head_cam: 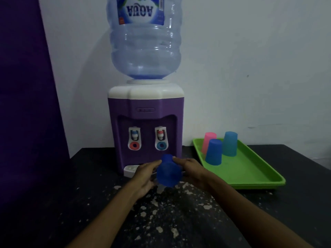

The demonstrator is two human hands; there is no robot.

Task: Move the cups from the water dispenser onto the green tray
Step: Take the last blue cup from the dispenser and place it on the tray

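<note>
A dark blue cup (169, 173) is held upside down between both hands, just in front of the purple water dispenser (145, 126) and its white drip tray (130, 170). My left hand (146, 176) grips the cup's left side and my right hand (192, 171) its right side. To the right lies the green tray (250, 172) with three upturned cups at its far end: a pink cup (208, 140), a blue cup (214, 152) and a light blue cup (230, 144).
The dispenser carries a large clear water bottle (145, 42) and stands against a white wall. All rests on a black table (71, 203) with pale flecks. A purple panel (25, 104) fills the left side.
</note>
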